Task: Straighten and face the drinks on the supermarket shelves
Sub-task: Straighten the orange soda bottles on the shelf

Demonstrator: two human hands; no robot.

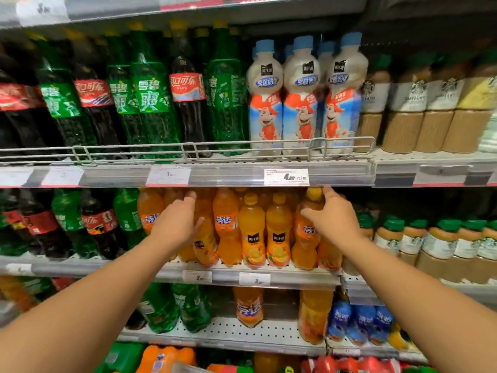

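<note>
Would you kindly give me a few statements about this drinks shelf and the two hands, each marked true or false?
1. Both hands reach to the shelf of orange bottles. True: the left hand and the right hand are both at the orange bottles.
2. The right hand touches a bottle with a yellow cap. True: it holds an orange bottle just below its cap.
3. The white bottles with blue caps stand on the lowest shelf. False: the white bottles are on the shelf above the hands.
4. The left hand holds a green bottle. False: its fingers lie against an orange bottle; the green bottles stand further left.
</note>
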